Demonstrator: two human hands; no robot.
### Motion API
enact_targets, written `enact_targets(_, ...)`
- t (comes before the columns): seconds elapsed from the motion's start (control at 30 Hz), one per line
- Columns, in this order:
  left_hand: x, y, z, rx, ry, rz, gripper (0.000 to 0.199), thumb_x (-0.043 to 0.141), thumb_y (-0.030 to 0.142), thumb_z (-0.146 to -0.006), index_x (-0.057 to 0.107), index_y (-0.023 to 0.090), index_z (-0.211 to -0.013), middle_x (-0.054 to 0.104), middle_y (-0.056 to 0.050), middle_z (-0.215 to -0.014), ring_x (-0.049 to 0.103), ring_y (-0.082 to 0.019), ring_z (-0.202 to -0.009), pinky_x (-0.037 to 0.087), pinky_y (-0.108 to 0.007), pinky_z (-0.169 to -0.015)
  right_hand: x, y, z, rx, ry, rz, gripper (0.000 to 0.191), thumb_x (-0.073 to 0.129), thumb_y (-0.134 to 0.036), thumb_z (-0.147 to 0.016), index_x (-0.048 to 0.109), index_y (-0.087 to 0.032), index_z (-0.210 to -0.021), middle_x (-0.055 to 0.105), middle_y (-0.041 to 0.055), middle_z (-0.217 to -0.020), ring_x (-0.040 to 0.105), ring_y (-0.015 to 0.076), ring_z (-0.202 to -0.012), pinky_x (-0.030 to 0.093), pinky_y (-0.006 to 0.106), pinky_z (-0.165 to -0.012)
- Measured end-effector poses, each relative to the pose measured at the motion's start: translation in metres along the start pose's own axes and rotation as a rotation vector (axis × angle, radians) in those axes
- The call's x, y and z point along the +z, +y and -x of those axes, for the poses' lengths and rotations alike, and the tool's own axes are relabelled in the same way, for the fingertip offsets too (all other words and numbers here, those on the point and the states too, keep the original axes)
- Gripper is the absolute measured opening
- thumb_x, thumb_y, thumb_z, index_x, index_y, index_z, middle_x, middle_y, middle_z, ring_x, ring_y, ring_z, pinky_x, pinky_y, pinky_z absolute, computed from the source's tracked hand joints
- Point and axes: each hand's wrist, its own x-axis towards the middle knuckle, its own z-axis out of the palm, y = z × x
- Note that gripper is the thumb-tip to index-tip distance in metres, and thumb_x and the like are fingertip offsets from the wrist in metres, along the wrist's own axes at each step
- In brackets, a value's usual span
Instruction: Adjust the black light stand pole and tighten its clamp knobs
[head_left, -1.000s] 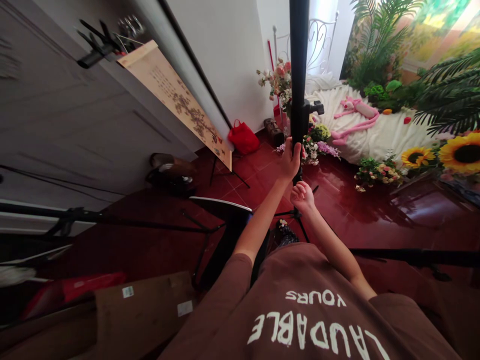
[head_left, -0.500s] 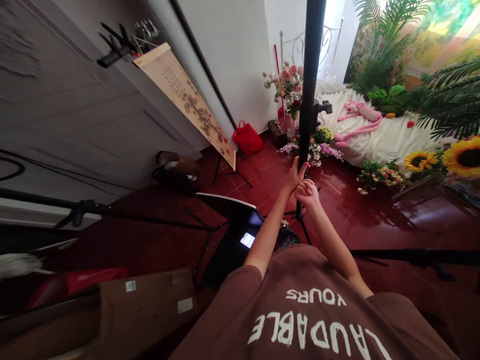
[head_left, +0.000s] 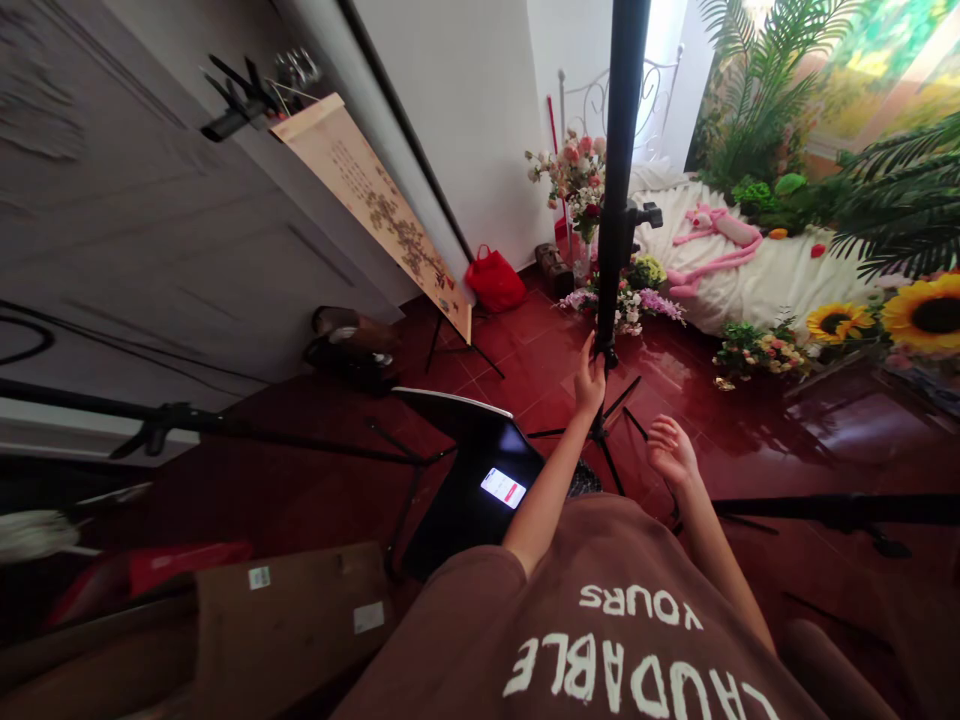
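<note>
1. Black pole (head_left: 621, 130), standing ahead of the person.
2. Left hand (head_left: 589, 386) at its lower part, touching; cannot tell how firmly closed.
3. Right hand (head_left: 673, 456) apart from it, loosely open, fingers bent.
4. Lit phone (head_left: 503, 488) on a black surface (head_left: 457, 515), left.

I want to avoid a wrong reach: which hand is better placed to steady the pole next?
Probably left: the left hand is right at the pole, while the right hand is apart from it, fingers curled.
</note>
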Motion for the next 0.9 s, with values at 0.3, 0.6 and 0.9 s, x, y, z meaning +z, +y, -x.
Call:
enact_targets(0.3, -0.007, -0.085, 0.181, -0.91, -0.669, -0.138, 0.029, 0.06, 0.04, -0.084, 0.065, 0.012, -0.09, 0.069, -0.007, -0.077, 0.067, -0.018, -0.07, 0.055, -0.036, -0.076, -0.092, -0.036, 0.107, -0.339, 0.246, 0.191, 0.03, 0.055, -0.009, -0.075, 0.032, -0.025, -0.063, 0.033, -0.0091, -0.053, 0.028, 0.0088, -0.036, 0.036, 0.021, -0.037)
enact_targets(0.6, 0.097, -0.055, 0.202, -0.62, -1.121, -0.003, 0.027, 0.049, 0.037, -0.091, 0.063, 0.014, -0.095, 0.071, -0.006, -0.088, 0.067, -0.016, -0.084, 0.052, -0.032, -0.086, -0.078, -0.055, 0.163, -0.554, 0.226, -0.304, 0.028, 0.054, -0.001, -0.071, 0.038, -0.024, -0.07, 0.047, -0.0107, -0.054, 0.045, 0.0048, -0.044, 0.04, 0.01, -0.042)
enact_targets(0.9, 0.231, 0.08, 0.199, -0.092, -1.183, 0.464, 0.05, 0.043, 0.054, -0.093, 0.052, 0.019, -0.126, 0.061, -0.011, -0.122, 0.062, -0.017, -0.105, 0.049, -0.028, -0.088, -0.071, -0.084, 0.238, -0.698, 0.129, -0.402, 0.023, 0.045, -0.011, -0.09, 0.043, -0.024, -0.072, 0.048, -0.0108, -0.053, 0.043, 0.0046, -0.04, 0.036, 0.012, -0.038)
